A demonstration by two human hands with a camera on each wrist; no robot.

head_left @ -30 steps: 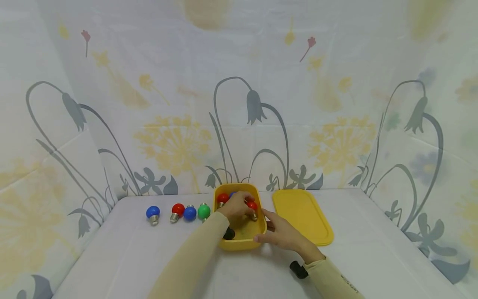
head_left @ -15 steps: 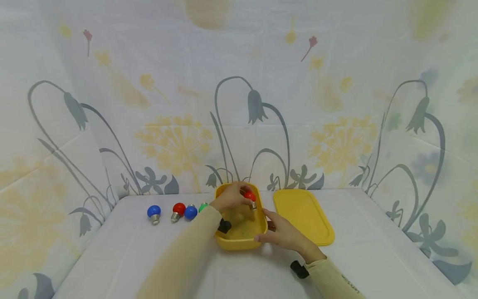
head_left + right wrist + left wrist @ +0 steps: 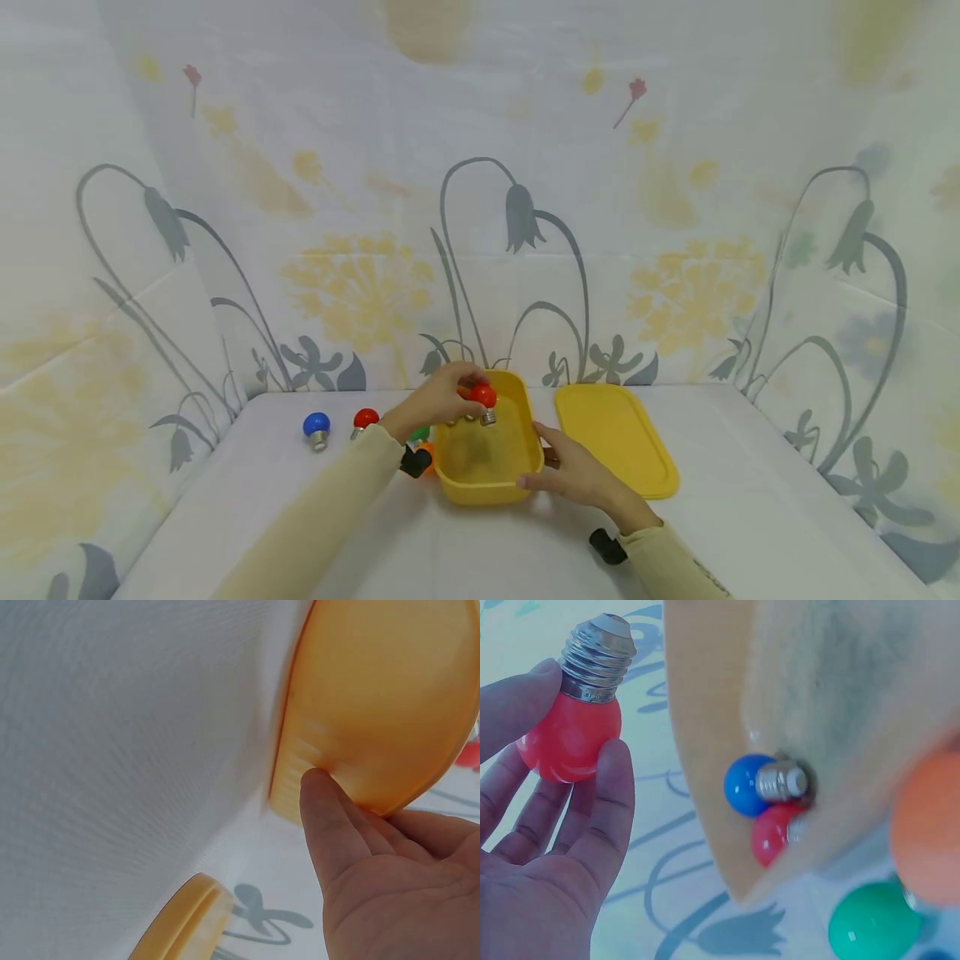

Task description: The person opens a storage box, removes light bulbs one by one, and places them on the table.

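A red light bulb is pinched between the thumb and fingers of my left hand, over the far left part of the yellow box. Its metal screw base points away from the palm. Inside the box, the left wrist view shows a blue bulb and a red one in a corner. My right hand rests against the box's right side, fingers extended and touching the outer wall.
A yellow lid lies flat to the right. Left of the box sit a blue bulb, a red bulb, a green bulb and an orange bulb. A patterned cloth wall stands behind.
My left hand has taken the red bulb from among the others in the box, lifted it and moved left with it. The right hand has stayed at the box's side.
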